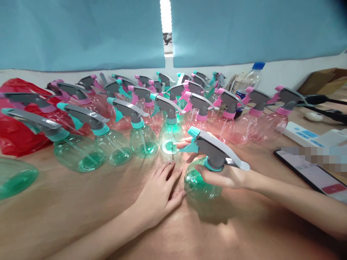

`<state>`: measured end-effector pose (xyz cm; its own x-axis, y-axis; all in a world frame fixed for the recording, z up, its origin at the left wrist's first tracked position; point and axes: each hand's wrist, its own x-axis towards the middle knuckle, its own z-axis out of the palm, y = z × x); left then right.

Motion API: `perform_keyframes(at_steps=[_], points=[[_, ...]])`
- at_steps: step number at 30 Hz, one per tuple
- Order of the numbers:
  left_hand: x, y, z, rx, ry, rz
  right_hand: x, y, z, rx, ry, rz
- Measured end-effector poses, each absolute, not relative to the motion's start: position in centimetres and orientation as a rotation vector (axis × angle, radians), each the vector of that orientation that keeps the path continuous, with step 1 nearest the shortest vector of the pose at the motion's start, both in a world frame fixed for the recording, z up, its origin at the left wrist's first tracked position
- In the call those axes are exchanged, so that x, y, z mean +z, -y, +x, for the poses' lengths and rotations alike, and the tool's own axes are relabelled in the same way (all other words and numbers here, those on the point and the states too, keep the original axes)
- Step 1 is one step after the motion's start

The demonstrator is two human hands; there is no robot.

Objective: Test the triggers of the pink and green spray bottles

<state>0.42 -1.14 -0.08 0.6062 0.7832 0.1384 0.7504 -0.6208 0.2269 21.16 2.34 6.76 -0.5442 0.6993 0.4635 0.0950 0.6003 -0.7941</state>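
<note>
My right hand point(225, 177) is wrapped round the neck and upper body of a green spray bottle point(199, 182) with a grey and teal trigger head. Some of its fingers are hidden behind the bottle. Just left of that bottle, my left hand point(163, 186) lies flat on the wooden table point(89, 216), fingers stretched forward and holding nothing. Beyond the hands stands a front row of green spray bottles, the nearest being the green spray bottle point(171, 135) straight ahead. Pink spray bottles point(229, 126) stand to the right and behind.
A red plastic bag point(16, 133) lies at the far left, near a green bottle body point(16, 177). On the right are a phone point(309, 169), a white power strip point(303, 133), dark cables and a cardboard box point(322, 81). A blue-capped clear bottle point(252, 77) stands behind.
</note>
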Motion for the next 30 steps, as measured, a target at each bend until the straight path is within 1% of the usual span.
perform_keyframes(at_steps=[8,20,30], points=[[-0.09,1.18,0.46,0.331,-1.311,2.678,7.52,-2.1,21.08,0.903,2.026,-0.694],[0.08,1.22,0.59,0.316,-1.306,2.684,7.59,-2.14,20.94,0.961,2.01,-0.687],[0.02,1.1,0.52,0.313,-1.299,2.695,7.29,-2.21,21.26,0.892,2.036,-0.705]])
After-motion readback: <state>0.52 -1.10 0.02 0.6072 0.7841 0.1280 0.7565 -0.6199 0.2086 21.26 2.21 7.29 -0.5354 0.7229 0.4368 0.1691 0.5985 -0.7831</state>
